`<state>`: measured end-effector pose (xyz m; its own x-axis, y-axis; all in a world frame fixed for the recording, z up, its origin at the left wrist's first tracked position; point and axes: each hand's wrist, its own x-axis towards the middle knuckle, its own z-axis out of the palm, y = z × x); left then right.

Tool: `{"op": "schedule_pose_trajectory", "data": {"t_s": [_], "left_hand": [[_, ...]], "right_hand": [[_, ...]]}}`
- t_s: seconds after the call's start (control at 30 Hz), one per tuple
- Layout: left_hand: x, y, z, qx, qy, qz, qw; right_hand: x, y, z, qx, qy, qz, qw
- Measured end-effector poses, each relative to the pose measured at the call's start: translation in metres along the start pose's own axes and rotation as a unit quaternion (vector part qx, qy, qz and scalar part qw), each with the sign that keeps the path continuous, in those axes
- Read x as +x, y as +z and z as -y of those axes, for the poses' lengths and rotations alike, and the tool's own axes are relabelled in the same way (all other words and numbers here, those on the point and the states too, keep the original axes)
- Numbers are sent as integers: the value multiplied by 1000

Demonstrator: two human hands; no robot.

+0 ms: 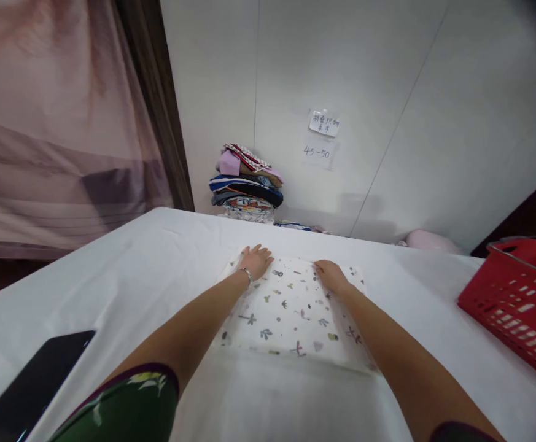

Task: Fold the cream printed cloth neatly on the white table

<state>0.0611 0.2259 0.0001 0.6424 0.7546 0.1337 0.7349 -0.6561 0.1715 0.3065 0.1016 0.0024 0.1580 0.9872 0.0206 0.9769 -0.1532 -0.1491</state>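
Left grip (256,263), right grip (332,276), cloth (290,310) beneath.

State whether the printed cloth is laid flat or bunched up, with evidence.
Laid flat: the printed cloth forms a broad panel on the white surface, its pattern plainly visible. Whether layers are folded beneath cannot be told.
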Motion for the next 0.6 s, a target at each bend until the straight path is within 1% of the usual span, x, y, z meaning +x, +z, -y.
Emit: {"op": "schedule_pose_trajectory", "data": {"t_s": [0.07, 0.13, 0.23, 0.37, 0.47, 0.6], "left_hand": [[8, -3, -4, 10, 25, 6, 1000], [15, -5, -7, 21, 36, 8, 999], [20, -7, -10, 31, 38, 6, 999], [20, -13, -12, 27, 38, 5, 999], [21, -18, -11, 20, 21, -9, 1000], [24, -17, -11, 18, -37, -24, 999]], "right_hand": [[3, -4, -1, -14, -8, 5, 1000], [6, -6, -2, -26, -9, 6, 1000], [9, -8, -5, -39, 4, 9, 999], [10, -12, -11, -50, 27, 16, 998], [11, -15, -11, -57, 24, 2, 998], [10, -11, -6, -57, 39, -33, 997]]}}
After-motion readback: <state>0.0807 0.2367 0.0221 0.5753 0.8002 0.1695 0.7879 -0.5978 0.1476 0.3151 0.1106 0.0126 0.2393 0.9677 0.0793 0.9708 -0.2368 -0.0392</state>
